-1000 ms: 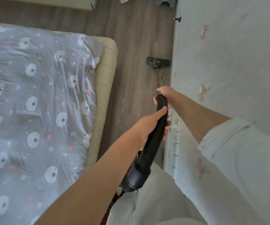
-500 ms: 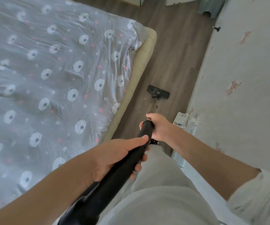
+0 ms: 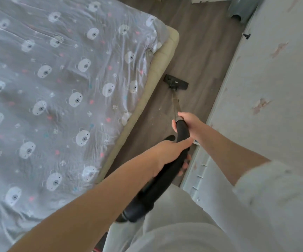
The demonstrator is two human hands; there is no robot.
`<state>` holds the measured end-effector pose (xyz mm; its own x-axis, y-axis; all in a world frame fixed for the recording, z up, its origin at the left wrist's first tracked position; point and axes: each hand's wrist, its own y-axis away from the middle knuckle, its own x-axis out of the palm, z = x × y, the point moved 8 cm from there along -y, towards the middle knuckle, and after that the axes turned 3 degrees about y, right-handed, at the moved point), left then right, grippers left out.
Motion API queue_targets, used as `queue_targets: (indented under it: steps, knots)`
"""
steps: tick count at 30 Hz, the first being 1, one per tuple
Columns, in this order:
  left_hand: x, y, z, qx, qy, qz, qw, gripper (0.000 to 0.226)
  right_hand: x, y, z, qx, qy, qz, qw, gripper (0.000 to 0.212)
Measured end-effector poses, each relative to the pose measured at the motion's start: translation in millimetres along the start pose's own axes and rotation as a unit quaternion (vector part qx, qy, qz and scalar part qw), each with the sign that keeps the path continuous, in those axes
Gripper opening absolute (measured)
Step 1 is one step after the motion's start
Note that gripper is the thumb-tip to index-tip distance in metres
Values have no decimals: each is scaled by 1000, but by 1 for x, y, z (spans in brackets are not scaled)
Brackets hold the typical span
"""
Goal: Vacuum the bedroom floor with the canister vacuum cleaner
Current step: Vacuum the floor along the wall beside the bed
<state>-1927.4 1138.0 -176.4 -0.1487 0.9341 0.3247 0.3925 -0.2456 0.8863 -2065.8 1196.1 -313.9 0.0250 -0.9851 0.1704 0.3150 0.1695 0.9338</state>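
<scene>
The vacuum's black floor nozzle (image 3: 176, 82) lies flat on the brown wood floor (image 3: 199, 51) in the narrow strip between bed and wall. A thin metal tube (image 3: 175, 103) runs back from it into the black curved handle (image 3: 167, 171). My right hand (image 3: 189, 122) is closed around the handle's upper end where the tube enters. My left hand (image 3: 170, 155) grips the handle lower down, thumb along its top. The canister itself is out of view.
A bed with a grey bear-print sheet (image 3: 61, 99) and beige base edge (image 3: 158, 84) fills the left. A pale wall (image 3: 274, 88) with peeling patches and a baseboard runs along the right. A grey object (image 3: 238, 8) stands on the floor far ahead.
The nozzle has shifted from beside the wall toward the bed edge. The view swung over the bed and back. Both hands kept their grip on the handle.
</scene>
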Motion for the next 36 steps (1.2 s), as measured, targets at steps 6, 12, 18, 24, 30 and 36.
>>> queue_targets:
  steps: [6, 12, 18, 24, 30, 36]
  knots:
    - [-15, -87, -55, 59, 61, 34, 996, 37, 5, -70, 79, -29, 41, -32, 998, 18]
    - [-60, -48, -18, 68, 32, -54, 996, 55, 39, -61, 27, 2, 100, 4, 995, 35]
    - [-60, 56, 58, 14, 40, -68, 997, 29, 55, -9, -81, 83, 46, 52, 994, 63]
    - [-45, 64, 59, 10, 38, -65, 997, 36, 53, -5, -96, 81, 38, -15, 996, 48]
    - [-20, -7, 14, 2, 79, -13, 997, 45, 33, -32, -7, 18, 128, -44, 991, 32]
    - [11, -33, 16, -6, 92, 29, 995, 45, 8, -28, 13, 12, 204, -54, 977, 18]
